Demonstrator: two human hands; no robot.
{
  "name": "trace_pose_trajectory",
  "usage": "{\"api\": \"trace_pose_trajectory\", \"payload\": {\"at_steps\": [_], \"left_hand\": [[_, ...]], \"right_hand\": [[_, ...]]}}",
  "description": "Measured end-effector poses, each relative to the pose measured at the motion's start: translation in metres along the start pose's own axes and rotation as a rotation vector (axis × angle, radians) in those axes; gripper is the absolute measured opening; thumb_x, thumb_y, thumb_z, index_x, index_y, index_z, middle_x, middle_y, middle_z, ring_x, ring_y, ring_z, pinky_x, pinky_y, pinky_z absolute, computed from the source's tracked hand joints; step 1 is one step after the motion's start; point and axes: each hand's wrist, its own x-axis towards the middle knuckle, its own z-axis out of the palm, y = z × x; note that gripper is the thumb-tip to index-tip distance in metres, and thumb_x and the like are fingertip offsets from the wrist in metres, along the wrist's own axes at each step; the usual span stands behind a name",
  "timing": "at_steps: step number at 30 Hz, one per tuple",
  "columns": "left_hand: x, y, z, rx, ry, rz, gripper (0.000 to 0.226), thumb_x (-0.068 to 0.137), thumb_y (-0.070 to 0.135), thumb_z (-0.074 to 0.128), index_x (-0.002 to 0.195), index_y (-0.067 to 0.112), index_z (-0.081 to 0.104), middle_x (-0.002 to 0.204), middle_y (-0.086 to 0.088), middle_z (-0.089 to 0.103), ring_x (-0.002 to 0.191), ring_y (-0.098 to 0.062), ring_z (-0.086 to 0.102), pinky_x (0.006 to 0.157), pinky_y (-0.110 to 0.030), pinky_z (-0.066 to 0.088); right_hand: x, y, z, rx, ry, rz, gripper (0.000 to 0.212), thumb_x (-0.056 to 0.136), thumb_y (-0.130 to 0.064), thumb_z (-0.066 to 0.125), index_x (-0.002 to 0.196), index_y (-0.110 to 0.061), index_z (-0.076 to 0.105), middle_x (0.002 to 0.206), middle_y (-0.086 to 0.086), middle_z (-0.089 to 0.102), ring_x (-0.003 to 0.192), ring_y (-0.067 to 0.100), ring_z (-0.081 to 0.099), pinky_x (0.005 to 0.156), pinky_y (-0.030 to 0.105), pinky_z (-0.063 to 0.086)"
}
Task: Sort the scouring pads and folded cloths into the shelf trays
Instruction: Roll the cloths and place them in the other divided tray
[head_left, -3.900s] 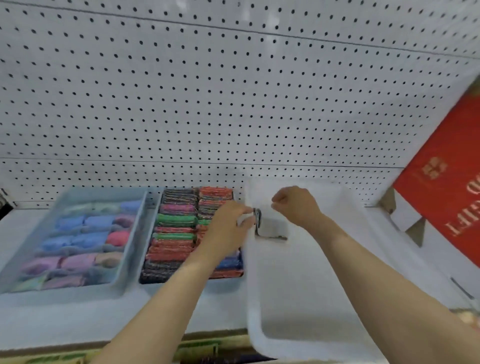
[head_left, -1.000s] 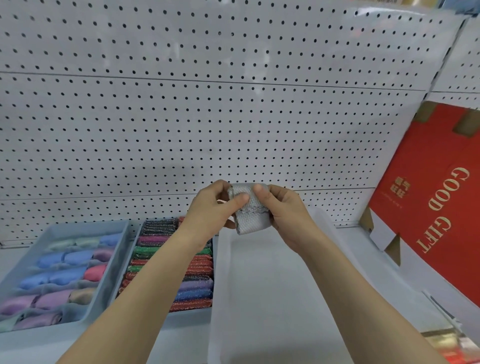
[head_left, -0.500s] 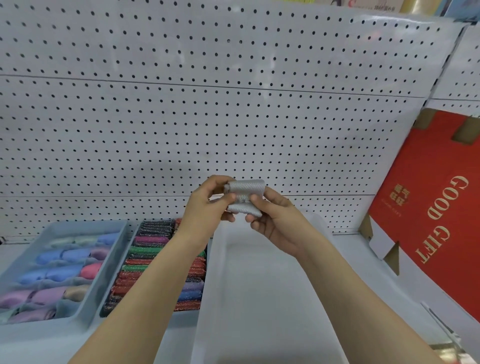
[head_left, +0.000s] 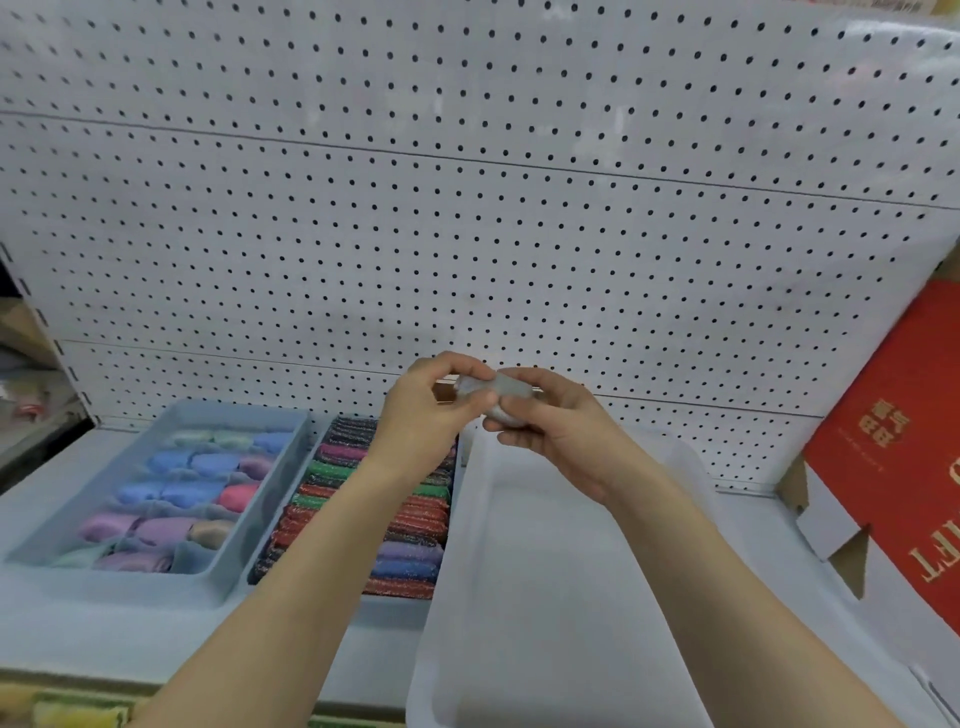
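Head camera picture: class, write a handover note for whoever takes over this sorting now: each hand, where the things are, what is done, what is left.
Left hand and right hand both pinch one grey pad, held above the far end of the white tray.
Blue tray holds pastel folded cloths; glittery scouring pads lie packed in rows between the two trays.
Done: those two groups look sorted.
Left: place the grey pad, probably in the white tray; other loose stock is not in view.

The white back wall (head_left: 467, 234) has black dots. The blue tray (head_left: 119, 584) has blue, pink and purple cloths (head_left: 176, 493). The pads (head_left: 410, 525) sparkle red, green and purple. The held pad (head_left: 501, 385) is grey.
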Motion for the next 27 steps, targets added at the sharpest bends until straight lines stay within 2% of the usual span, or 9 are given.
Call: {"api": "trace_pose_trajectory", "payload": {"at_steps": [5,10,14,18,20,21,23,25,27], "left_hand": [[0.003,-0.024,-0.059,0.076,-0.044,0.021,0.021,0.083,0.018,0.078,0.087,0.036,0.070,0.110,0.000,0.066,0.093,-0.015,0.063,0.081,-0.029,0.054],[0.000,-0.058,-0.153,0.091,-0.134,-0.045,0.020,0.082,0.013,0.079,0.093,0.028,0.071,0.107,-0.001,0.070,0.094,-0.022,0.066,0.085,-0.040,0.057],[-0.003,-0.098,-0.242,0.044,-0.161,-0.121,0.034,0.086,0.006,0.074,0.107,0.033,0.069,0.112,0.001,0.069,0.094,-0.019,0.066,0.079,-0.036,0.058],[-0.006,-0.157,-0.330,0.165,0.006,-0.238,0.028,0.090,0.017,0.070,0.116,0.028,0.067,0.107,0.001,0.066,0.094,-0.013,0.061,0.077,-0.025,0.050],[-0.010,-0.186,-0.365,0.369,0.077,-0.313,0.034,0.091,0.033,0.069,0.121,0.019,0.066,0.112,-0.002,0.066,0.103,-0.020,0.060,0.087,-0.034,0.049],[-0.012,-0.199,-0.377,0.494,0.075,-0.330,0.039,0.090,0.039,0.067,0.122,0.016,0.065,0.115,-0.007,0.067,0.108,-0.027,0.060,0.092,-0.041,0.047],[-0.017,-0.214,-0.390,0.592,0.046,-0.403,0.048,0.092,0.039,0.065,0.131,0.010,0.058,0.126,-0.016,0.063,0.116,-0.036,0.057,0.100,-0.045,0.043],[-0.020,-0.223,-0.395,0.472,0.040,-0.501,0.054,0.094,0.034,0.064,0.140,0.008,0.051,0.136,-0.016,0.058,0.120,-0.034,0.056,0.097,-0.039,0.043],[-0.022,-0.230,-0.398,0.359,0.048,-0.554,0.046,0.094,0.029,0.065,0.135,0.011,0.057,0.128,-0.013,0.064,0.113,-0.030,0.061,0.089,-0.036,0.046]], "right_hand": [[0.021,0.004,0.050,-0.251,0.016,0.033,0.025,0.091,-0.026,0.070,0.113,-0.017,0.064,0.102,0.009,0.072,0.090,0.019,0.071,0.081,0.030,0.058],[0.060,0.028,0.130,-0.549,-0.019,0.095,0.032,0.079,-0.035,0.081,0.107,-0.026,0.068,0.104,0.003,0.072,0.097,0.021,0.068,0.093,0.040,0.055],[0.087,0.060,0.214,-0.598,-0.095,0.175,0.027,0.079,-0.016,0.080,0.102,-0.013,0.066,0.090,0.004,0.068,0.078,0.019,0.064,0.076,0.039,0.055],[0.099,0.100,0.287,-0.669,-0.113,0.188,0.018,0.079,-0.013,0.077,0.093,-0.006,0.068,0.077,0.007,0.059,0.069,0.017,0.053,0.066,0.033,0.039],[0.099,0.120,0.311,-0.732,-0.135,0.180,0.013,0.079,-0.015,0.074,0.076,-0.009,0.063,0.081,0.016,0.064,0.069,0.022,0.060,0.065,0.027,0.035],[0.098,0.129,0.320,-0.758,-0.139,0.188,0.014,0.078,-0.014,0.073,0.074,-0.007,0.061,0.092,0.023,0.067,0.074,0.022,0.065,0.063,0.024,0.038],[0.091,0.140,0.333,-0.838,-0.139,0.200,0.014,0.078,-0.008,0.073,0.084,0.000,0.064,0.100,0.027,0.065,0.072,0.006,0.060,0.063,0.017,0.044],[0.084,0.146,0.340,-0.997,-0.137,0.171,0.021,0.078,-0.010,0.074,0.090,0.003,0.062,0.076,0.014,0.059,0.063,-0.010,0.049,0.060,0.016,0.038],[0.078,0.147,0.344,-1.148,-0.122,0.139,0.021,0.077,-0.015,0.073,0.090,-0.005,0.060,0.074,0.000,0.056,0.065,-0.001,0.051,0.060,0.025,0.039]]}}
